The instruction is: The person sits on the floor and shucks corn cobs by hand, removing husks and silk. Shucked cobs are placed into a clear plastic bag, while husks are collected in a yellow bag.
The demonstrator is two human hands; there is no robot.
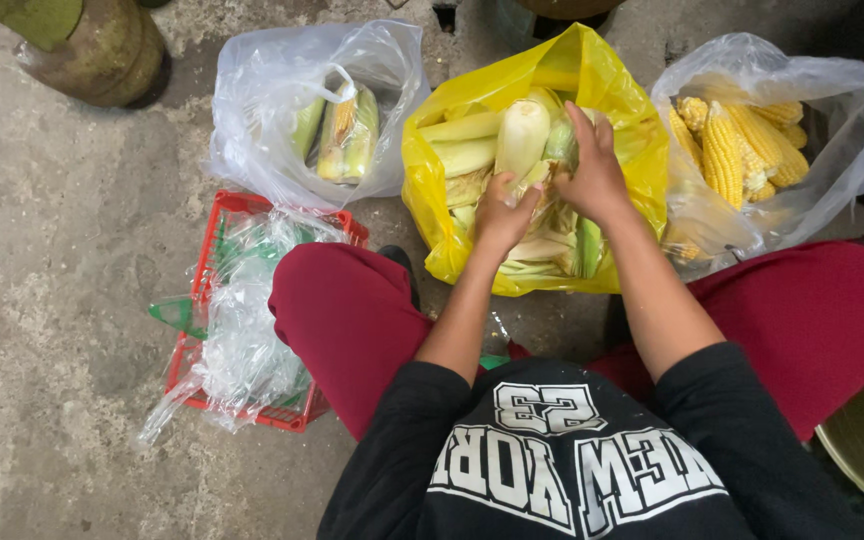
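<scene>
Corn ear in pale husk (520,135) stands upright in the yellow plastic bag (432,170), mouth spread wide so I can reach in. My left hand (502,212) clenches loose husk leaves at the ear's base; my right hand (592,170) wraps its side, steadying it. Right of it, a clear bag (852,100) holds stripped yellow cobs (742,145). Left, another clear bag (262,100) holds unhusked ears, beside a red basket (214,215) stuffed with clear plastic, all on the concrete floor (62,300).
</scene>
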